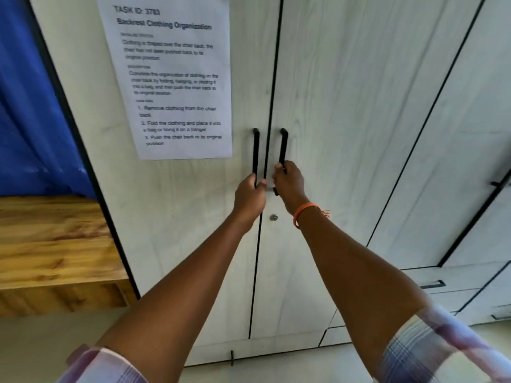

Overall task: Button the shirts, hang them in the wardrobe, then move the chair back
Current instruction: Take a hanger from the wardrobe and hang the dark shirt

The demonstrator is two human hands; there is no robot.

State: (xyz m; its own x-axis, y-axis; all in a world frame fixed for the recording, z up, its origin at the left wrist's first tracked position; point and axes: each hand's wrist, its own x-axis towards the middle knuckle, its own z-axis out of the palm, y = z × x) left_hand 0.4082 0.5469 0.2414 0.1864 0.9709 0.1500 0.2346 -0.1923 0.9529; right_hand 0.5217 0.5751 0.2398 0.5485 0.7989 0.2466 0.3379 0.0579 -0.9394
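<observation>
Wardrobe of pale wood-grain panels (331, 106) stands shut directly ahead, left hand (249, 196) and right hand (289, 186) each curled in a grip round a black bar handle (255, 150); uneven pulling risks one door sticking.

Printed task sheet (177, 78) on pale door; blue curtain (27, 106) left, wooden shelf (49, 244) below.

Bright, even daylight, no hard shadows or glare on the pale wardrobe doors (331, 106). Wide-angle lens bows the door edges outward toward the frame borders. Overall soft with motion blur: the printed sheet (171, 78) has smeared small text, plaid sleeves (431, 352) at the bottom out of focus.
</observation>
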